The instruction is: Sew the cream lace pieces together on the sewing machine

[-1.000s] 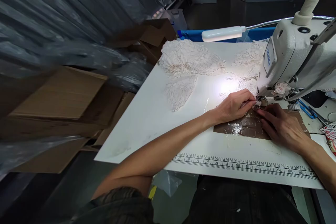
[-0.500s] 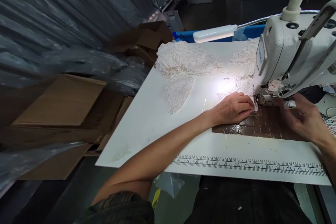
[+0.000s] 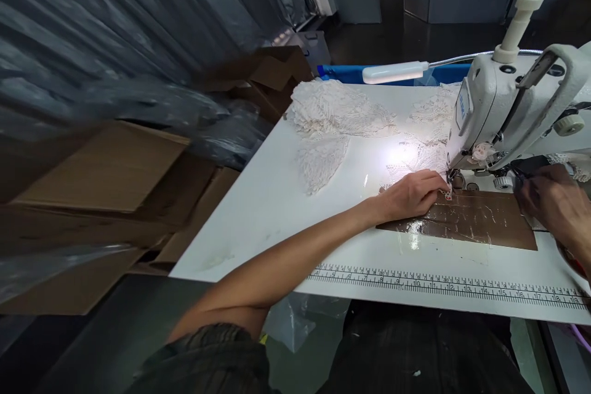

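My left hand (image 3: pixel 418 192) lies at the needle end of a white sewing machine (image 3: pixel 478 111), its fingers pinched on the edge of white lace fabric (image 3: pixel 422 154). The lace runs back under the lamp's bright spot, beside the presser foot (image 3: pixel 452 176). To the right of the machine head, my right hand (image 3: pixel 556 200) is curled, with its fingertips near dark items on the table. What it grips, if anything, is hidden. A pale fabric flower (image 3: pixel 482 151) sits on the machine head.
Bunched white lace (image 3: pixel 332 111) lies at the table's back left. Brown tape (image 3: pixel 480 221) covers the surface before the needle, and a printed ruler (image 3: pixel 415 282) follows the front edge. A white lamp (image 3: pixel 396 72) hangs behind. Cardboard boxes (image 3: pixel 101 166) stand left of the table.
My right hand has moved right, away from the needle area and the brown tape. My left hand stays on the lace by the presser foot. The view has shifted slightly.
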A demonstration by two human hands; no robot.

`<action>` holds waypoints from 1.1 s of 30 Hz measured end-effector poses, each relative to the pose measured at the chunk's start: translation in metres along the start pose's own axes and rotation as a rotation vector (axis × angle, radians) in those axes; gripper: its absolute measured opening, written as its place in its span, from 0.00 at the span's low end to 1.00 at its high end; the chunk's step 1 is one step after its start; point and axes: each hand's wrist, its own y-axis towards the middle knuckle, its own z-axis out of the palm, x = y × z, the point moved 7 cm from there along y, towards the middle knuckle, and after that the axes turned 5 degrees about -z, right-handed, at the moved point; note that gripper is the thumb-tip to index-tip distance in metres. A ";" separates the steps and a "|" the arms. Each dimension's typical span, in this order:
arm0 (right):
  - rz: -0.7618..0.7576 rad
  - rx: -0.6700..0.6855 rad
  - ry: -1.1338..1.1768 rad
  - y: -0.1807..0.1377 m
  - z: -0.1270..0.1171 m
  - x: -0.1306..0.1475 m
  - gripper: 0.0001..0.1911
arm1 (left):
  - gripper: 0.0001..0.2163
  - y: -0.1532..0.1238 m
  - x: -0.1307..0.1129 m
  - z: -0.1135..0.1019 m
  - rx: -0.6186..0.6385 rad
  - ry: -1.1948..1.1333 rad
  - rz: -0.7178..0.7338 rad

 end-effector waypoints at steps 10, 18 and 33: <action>-0.010 0.254 0.497 -0.026 0.026 0.050 0.24 | 0.17 0.004 0.035 0.000 0.011 -0.419 -0.511; -0.182 0.190 -0.168 0.006 0.045 0.080 0.28 | 0.16 0.001 0.044 0.004 0.035 -0.585 -0.515; -0.193 0.134 -0.185 0.019 0.049 0.099 0.22 | 0.15 0.001 0.048 0.001 0.039 -0.564 -0.503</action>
